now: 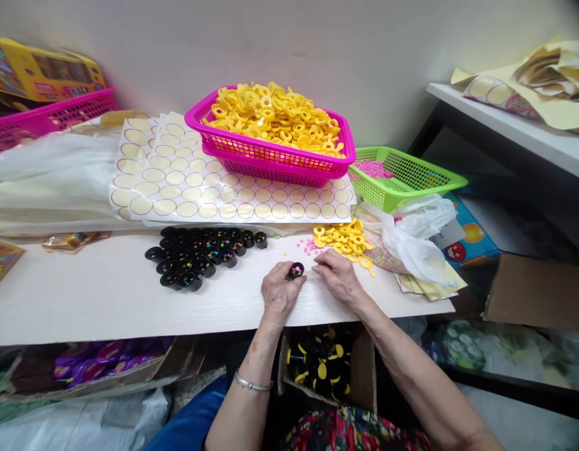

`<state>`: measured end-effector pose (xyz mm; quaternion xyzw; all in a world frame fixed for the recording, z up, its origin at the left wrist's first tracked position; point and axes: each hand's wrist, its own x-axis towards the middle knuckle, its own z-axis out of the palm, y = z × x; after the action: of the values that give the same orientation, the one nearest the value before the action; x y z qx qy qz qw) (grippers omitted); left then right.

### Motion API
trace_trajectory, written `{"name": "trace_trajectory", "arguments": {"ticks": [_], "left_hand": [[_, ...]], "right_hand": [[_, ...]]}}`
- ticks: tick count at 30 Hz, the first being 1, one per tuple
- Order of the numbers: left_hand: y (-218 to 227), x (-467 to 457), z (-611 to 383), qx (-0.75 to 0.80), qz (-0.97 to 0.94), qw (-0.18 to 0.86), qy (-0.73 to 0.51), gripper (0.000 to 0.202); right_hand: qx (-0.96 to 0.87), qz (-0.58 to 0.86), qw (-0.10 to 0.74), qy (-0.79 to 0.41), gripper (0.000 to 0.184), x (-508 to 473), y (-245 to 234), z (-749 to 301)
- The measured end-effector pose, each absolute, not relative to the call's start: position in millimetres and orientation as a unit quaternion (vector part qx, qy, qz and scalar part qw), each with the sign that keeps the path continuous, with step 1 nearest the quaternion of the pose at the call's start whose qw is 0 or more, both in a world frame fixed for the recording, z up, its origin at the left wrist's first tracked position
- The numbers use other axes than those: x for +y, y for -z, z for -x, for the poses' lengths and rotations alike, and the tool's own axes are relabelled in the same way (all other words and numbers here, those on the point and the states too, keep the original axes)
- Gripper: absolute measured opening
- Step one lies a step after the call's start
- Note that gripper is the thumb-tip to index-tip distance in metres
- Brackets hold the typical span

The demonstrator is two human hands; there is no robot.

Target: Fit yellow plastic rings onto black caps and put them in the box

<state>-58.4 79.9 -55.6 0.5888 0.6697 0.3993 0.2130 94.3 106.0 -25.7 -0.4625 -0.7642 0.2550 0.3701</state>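
My left hand (280, 291) is wrapped round a small black cup (296, 270), held upright with its mouth up; coloured bits, one of them pink, show inside. Just right of it, my right hand (337, 275) has thumb and fingertips pressed together; whatever they pinch is too small to make out. Beyond the hands lie scattered pink beads (310, 246) and a pile of yellow ring-shaped plastic pieces (343, 238). To the left stands a cluster of similar black cups (195, 255), several with coloured bits in them.
A pink basket (271, 150) heaped with yellow rings sits on sticker sheets (177, 181). Right of it are a green basket (402, 175) with pink beads and a plastic bag (421, 235). Below the table edge, a cardboard box (365, 369) holds black and yellow pieces.
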Motion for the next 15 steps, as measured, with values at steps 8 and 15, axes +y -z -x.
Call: {"name": "trace_trajectory", "arguments": {"ticks": [8, 15], "left_hand": [[57.8, 81.8, 59.8, 0.675, -0.597, 0.203, -0.383, 0.025], [58.3, 81.8, 62.4, 0.645, -0.613, 0.219, -0.399, 0.035]], "right_hand": [[-0.654, 0.710, 0.260, 0.043, 0.012, 72.1, 50.4, -153.3], [-0.631, 0.750, 0.194, 0.045, 0.013, 86.6, 48.8, -156.9]]}}
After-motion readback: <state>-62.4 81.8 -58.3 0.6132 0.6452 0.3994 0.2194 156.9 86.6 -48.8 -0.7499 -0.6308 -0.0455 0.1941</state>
